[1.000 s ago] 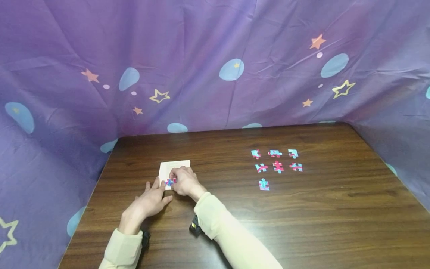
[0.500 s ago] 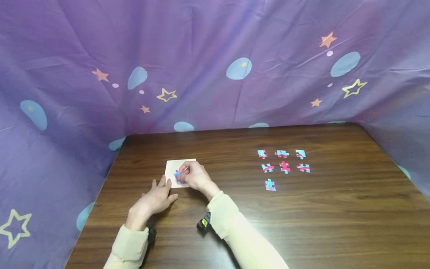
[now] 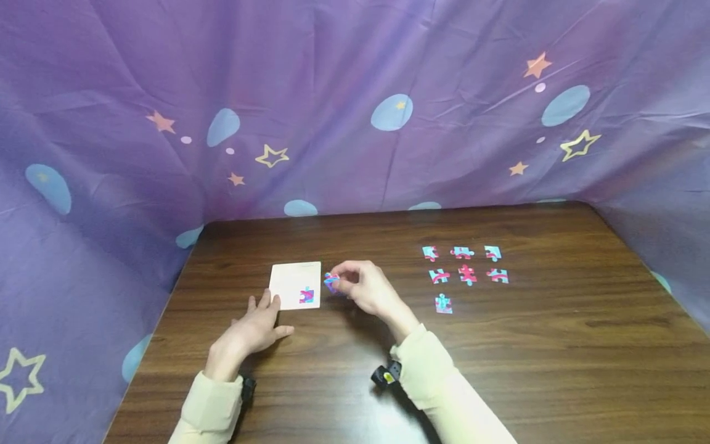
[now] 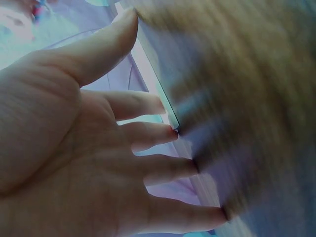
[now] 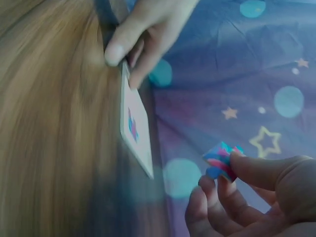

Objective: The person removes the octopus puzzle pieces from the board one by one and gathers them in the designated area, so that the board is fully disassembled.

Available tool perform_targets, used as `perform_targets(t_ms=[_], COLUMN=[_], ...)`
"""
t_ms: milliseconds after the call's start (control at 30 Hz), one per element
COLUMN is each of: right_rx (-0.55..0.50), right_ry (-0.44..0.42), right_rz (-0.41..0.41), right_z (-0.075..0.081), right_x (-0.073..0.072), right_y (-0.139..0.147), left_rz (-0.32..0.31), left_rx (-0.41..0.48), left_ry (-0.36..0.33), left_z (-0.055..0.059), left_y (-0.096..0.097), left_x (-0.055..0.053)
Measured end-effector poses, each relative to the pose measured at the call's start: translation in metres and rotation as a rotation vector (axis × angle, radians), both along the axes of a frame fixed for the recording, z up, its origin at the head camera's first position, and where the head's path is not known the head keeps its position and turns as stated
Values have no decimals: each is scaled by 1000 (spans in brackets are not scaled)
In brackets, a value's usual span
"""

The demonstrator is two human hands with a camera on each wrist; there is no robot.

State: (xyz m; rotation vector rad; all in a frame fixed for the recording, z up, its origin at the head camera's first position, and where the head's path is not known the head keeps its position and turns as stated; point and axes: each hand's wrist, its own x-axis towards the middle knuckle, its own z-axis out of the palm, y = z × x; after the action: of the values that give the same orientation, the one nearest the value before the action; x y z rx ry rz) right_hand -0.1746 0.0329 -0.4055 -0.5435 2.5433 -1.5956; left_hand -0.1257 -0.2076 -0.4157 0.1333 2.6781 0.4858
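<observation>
My right hand (image 3: 370, 290) pinches a blue and pink puzzle piece (image 3: 331, 282) between thumb and fingers, just off the right side of a square white board (image 3: 285, 280). In the right wrist view the held puzzle piece (image 5: 219, 160) is tilted, with the thumb on its near side. Another puzzle piece (image 3: 307, 295), pink and blue, lies on the board at its front right corner. With fingers spread, my left hand (image 3: 255, 331) rests at the board's front left corner. The left wrist view shows its fingertips (image 4: 168, 133) at the board's edge.
Several pink and light blue puzzle pieces lie on the right of the brown wooden table (image 3: 527, 345), among them an all-pink piece (image 3: 467, 275) and a lone piece (image 3: 443, 303) nearer the front. A purple patterned curtain (image 3: 333, 92) hangs behind and beside the table.
My right hand has moved from over the board to its right, taking one puzzle piece with it. The piece at the board's front right corner now shows. My left hand stays at the board.
</observation>
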Motion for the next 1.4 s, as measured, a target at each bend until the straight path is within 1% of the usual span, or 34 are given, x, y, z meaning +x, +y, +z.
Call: perform_targets(t_ms=[167, 267, 333, 400, 567, 767, 933, 1133, 1400], right_rx=[-30, -38, -43, -48, -40, -38, -48, -24, -88], right_ry=[-45, -52, -70, -104, -167, -193, -219, -252, -324], right_rz=[0, -17, -32, -42, -52, -132, -182, -243, -282], right_z=[14, 16, 15, 13, 1, -5, -9, -16, -26], right_x=[14, 22, 27, 30, 33, 35, 38, 39, 39], right_y=[46, 75, 94, 110, 145, 182, 203, 218, 231], left_rz=[1, -8, -15, -10, 12, -3, -14, -28, -33], left_rx=[33, 45, 44, 35, 20, 27, 25, 41, 55], left_ry=[6, 20, 26, 25, 23, 29, 23, 18, 16], left_z=[2, 2, 2, 2, 3, 2, 2, 2, 3], left_y=[1, 1, -1, -6, -17, -15, -12, -7, -1], left_x=[0, 0, 1, 4, 12, 10, 8, 7, 6])
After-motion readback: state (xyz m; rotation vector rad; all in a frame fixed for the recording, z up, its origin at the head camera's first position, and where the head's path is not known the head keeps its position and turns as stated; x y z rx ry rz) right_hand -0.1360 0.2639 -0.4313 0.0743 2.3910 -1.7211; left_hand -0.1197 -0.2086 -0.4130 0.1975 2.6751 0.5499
